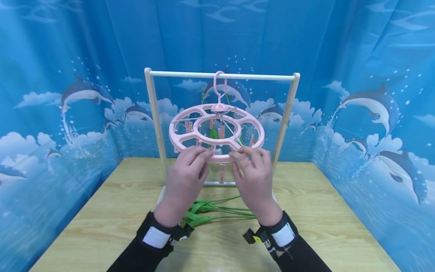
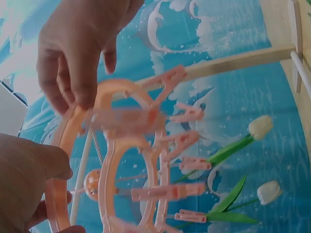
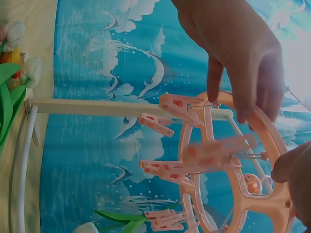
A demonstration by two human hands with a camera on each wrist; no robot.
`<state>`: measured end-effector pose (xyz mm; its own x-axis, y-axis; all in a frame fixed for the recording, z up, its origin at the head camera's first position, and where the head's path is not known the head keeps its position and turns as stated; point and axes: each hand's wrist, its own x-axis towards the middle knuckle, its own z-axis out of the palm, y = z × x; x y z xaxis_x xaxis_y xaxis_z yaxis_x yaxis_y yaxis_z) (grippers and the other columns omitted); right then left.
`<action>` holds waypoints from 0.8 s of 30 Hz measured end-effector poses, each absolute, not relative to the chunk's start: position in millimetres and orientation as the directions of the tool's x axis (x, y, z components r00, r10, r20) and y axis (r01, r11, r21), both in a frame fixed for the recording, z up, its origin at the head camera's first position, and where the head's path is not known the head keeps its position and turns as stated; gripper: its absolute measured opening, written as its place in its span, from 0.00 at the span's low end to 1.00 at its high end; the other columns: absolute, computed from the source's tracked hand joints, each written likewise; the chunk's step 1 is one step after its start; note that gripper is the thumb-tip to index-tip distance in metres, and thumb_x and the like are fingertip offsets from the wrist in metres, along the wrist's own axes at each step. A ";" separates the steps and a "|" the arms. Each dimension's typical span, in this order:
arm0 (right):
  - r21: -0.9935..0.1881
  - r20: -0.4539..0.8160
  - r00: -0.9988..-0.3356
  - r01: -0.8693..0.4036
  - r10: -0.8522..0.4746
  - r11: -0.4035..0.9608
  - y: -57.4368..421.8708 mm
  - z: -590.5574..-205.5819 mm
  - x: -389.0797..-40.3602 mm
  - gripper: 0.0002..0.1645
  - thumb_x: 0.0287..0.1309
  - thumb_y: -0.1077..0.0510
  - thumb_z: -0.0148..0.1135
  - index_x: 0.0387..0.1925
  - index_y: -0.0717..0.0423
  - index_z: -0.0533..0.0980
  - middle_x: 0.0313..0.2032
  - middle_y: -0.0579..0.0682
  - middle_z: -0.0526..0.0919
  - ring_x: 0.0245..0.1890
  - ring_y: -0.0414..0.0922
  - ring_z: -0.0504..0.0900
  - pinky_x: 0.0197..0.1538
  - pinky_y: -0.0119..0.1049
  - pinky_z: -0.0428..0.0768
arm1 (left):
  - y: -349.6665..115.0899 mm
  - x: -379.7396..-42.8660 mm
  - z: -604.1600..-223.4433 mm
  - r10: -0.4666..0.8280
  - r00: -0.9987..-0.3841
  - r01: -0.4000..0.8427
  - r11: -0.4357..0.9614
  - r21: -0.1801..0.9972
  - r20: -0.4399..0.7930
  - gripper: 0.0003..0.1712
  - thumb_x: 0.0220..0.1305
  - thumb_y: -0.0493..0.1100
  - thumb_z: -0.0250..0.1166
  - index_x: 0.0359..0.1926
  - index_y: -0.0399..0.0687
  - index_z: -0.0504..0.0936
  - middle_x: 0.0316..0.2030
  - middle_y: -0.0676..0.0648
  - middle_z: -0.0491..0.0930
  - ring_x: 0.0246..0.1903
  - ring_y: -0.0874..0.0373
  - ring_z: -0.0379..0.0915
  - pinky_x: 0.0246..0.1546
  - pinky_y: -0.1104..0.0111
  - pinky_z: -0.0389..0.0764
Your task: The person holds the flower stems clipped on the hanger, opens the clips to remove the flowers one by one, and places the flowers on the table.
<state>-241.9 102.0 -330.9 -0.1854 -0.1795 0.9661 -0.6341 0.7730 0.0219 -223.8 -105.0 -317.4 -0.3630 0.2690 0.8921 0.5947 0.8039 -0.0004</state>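
Both hands, left hand (image 1: 185, 177) and right hand (image 1: 253, 175), pinch with curled fingers the near rim of the pink peg hanger (image 1: 190, 126) (hooked on the rack rail (image 1: 190, 74)).

The round hanger (image 1: 217, 130) is pale pink plastic, smooth with a soft sheen, and its clips (image 2: 187, 114) are the same pink plastic, slightly translucent, with thin metal wire springs. The rack (image 1: 154, 113) has light wooden uprights, matt and unvarnished in look, and a smooth white crossbar (image 1: 221, 75) whose material cannot be told. The counter (image 1: 323, 211) is pale wood with a clear grain and a low satin finish. The flower stems (image 1: 217, 211) look like glossy green plastic, their white buds (image 2: 261, 126) matt. The backdrop (image 1: 374, 113) is thin printed cloth, faintly shiny and creased. Black fabric sleeves (image 1: 136, 257) carry matt straps.
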 end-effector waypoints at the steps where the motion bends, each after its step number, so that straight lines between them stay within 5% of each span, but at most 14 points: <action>1: 0.031 0.968 -0.173 -0.637 -0.182 0.770 100.4 -331.3 -241.9 0.16 0.59 0.67 0.79 0.49 0.55 0.88 0.49 0.58 0.89 0.49 0.59 0.79 0.50 0.51 0.78 | -103.6 -222.9 -318.0 0.284 -0.362 0.598 0.802 -0.012 0.888 0.18 0.69 0.35 0.76 0.58 0.46 0.90 0.54 0.45 0.91 0.57 0.49 0.87 0.62 0.60 0.90; 10: 0.127 0.971 -0.079 -0.625 -0.224 0.771 92.2 -332.7 -239.5 0.17 0.57 0.67 0.78 0.49 0.55 0.86 0.46 0.58 0.88 0.44 0.57 0.80 0.48 0.53 0.78 | -97.6 -220.1 -322.6 0.324 -0.359 0.649 0.760 -0.015 0.875 0.20 0.68 0.34 0.77 0.59 0.48 0.89 0.55 0.46 0.90 0.59 0.51 0.87 0.63 0.61 0.89; 24: 0.014 0.966 -0.198 -0.609 -0.169 0.793 109.3 -328.1 -245.2 0.15 0.62 0.69 0.74 0.49 0.58 0.84 0.50 0.60 0.86 0.53 0.62 0.79 0.58 0.55 0.80 | -102.8 -222.3 -318.2 0.253 -0.387 0.639 0.767 0.060 0.887 0.18 0.67 0.31 0.75 0.57 0.44 0.89 0.54 0.44 0.89 0.59 0.49 0.84 0.67 0.59 0.87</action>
